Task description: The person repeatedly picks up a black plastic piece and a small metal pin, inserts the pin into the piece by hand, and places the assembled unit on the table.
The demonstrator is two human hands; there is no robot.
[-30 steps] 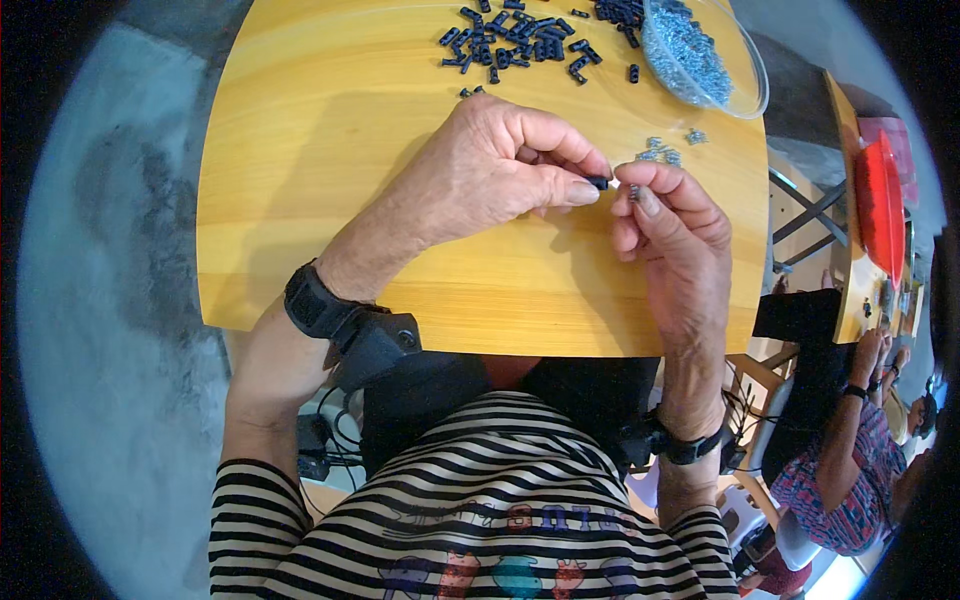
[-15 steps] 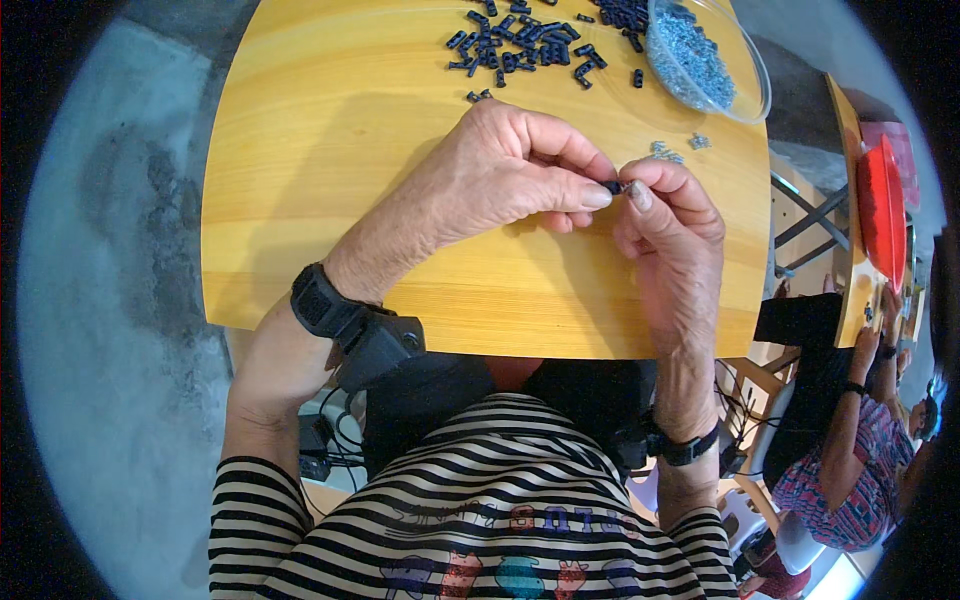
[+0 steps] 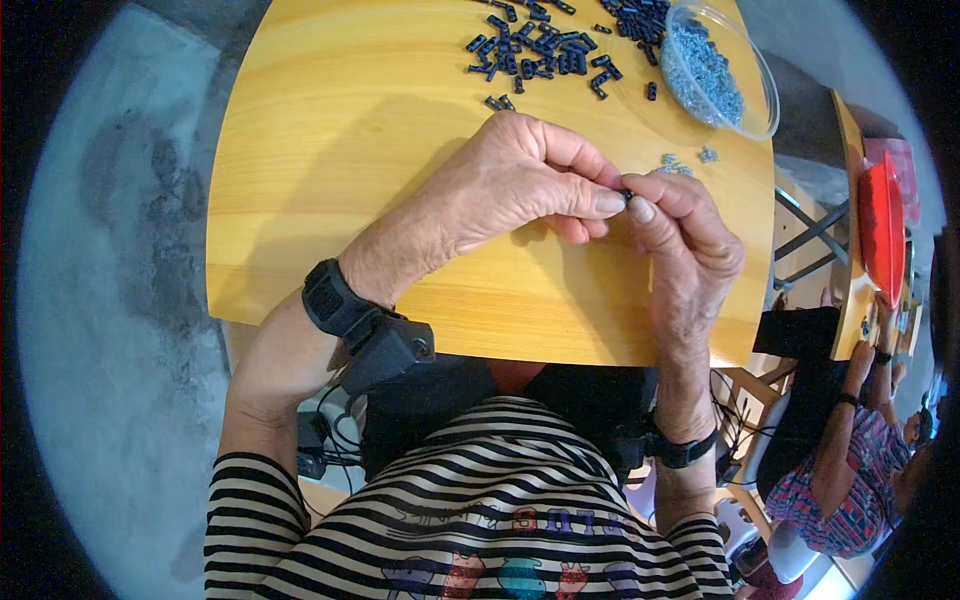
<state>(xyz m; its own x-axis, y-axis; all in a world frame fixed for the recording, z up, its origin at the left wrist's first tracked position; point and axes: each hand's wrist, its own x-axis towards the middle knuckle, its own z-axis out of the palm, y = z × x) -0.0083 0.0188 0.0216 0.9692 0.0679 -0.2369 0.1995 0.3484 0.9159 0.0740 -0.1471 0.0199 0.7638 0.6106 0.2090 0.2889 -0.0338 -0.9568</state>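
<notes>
My left hand [image 3: 530,185] is closed, its thumb and forefinger pinching a small black plastic piece [image 3: 627,196] above the table. Against the end of that piece, the thumb and forefinger of my right hand [image 3: 692,230] are pressed together. What the right fingertips hold is too small and too covered to make out. Beyond the hands lies a loose spread of similar black pieces [image 3: 572,62], with two more [image 3: 498,103] nearer to me. Small silvery screw-like parts [image 3: 676,165] lie just past my right hand.
A clear round tub [image 3: 772,105] with many small silvery parts stands at the table's far right, beside a denser heap of black pieces [image 3: 640,18]. The wooden table [image 3: 300,200] ends close to my lap. At right, another person [image 3: 840,480] works near a red tray [image 3: 882,230].
Both hands have shifted slightly, and the fingertips of my right hand now sit closer against the black piece. The table scene has moved a little right and down in view.
</notes>
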